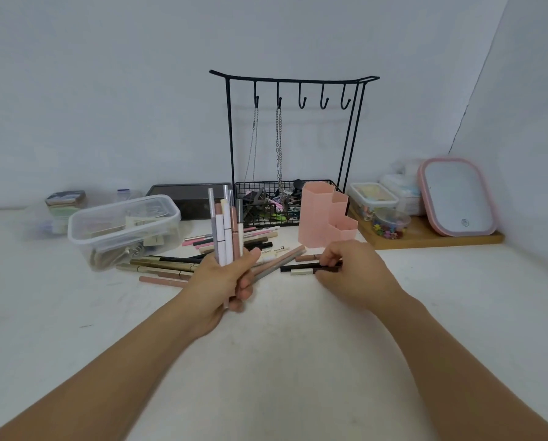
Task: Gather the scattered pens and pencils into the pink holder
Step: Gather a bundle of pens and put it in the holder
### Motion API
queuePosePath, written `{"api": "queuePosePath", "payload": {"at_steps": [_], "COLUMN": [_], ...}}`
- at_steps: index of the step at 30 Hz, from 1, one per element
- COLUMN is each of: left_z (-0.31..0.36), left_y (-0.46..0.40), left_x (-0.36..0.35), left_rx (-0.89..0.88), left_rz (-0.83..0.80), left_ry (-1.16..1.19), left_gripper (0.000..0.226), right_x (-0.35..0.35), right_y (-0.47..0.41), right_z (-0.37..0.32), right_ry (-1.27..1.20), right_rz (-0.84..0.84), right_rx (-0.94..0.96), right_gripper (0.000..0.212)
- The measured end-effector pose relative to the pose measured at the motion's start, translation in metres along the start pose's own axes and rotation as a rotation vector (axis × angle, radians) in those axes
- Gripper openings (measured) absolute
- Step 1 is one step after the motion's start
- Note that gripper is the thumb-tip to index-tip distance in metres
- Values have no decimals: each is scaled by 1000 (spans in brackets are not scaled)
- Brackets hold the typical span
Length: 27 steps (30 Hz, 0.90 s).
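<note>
My left hand (225, 281) grips an upright bundle of pens (225, 227) in white, pink and grey, with two more sticking out sideways toward the right. My right hand (352, 268) reaches onto the white table and pinches dark pens (301, 268) lying there, just in front of the pink holder (320, 218). The holder is a stepped set of hexagonal cups; nothing shows above their rims. More scattered pens (171, 267), gold, black and pink, lie on the table left of and behind my left hand.
A clear plastic tub (123, 227) stands at the left. A black wire rack with hooks and chains (294, 128) rises over a wire basket behind the holder. A wooden tray (431, 238) at the right carries small containers and a pink-framed mirror (457, 195).
</note>
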<state>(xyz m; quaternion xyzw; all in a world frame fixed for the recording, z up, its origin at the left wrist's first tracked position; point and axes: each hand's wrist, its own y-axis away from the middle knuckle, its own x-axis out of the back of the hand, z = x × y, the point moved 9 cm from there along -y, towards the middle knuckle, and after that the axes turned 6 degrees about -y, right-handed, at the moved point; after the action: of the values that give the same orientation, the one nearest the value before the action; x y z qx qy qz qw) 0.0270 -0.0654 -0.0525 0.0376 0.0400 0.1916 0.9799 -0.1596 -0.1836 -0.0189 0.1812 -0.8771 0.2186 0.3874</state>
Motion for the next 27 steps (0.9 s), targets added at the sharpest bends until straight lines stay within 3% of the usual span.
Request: {"api": "queuePosePath", "payload": {"at_steps": [9, 17, 20, 25, 27], "left_z": [0, -2, -2, 3, 2], "left_y": [-1, 0, 0, 4, 6], "left_x": [5, 8, 8, -5, -11], "left_rx": [-21, -7, 22, -8, -1], "left_rz": [51, 86, 85, -22, -66], "left_ry": [9, -41, -33, -58, -78], "left_gripper": [45, 45, 48, 39, 42], "right_x": [-9, -15, -11, -34, -41], "right_y": [-4, -1, -1, 12, 16], "right_z": [-2, -15, -23, -48, -61], "right_ry": [72, -36, -244, -1060, -1193], "right_rz": [-77, -138, -115, -268, -305], "right_rx": [19, 58, 47, -110, -103], "right_gripper": [11, 5, 6, 9, 8]}}
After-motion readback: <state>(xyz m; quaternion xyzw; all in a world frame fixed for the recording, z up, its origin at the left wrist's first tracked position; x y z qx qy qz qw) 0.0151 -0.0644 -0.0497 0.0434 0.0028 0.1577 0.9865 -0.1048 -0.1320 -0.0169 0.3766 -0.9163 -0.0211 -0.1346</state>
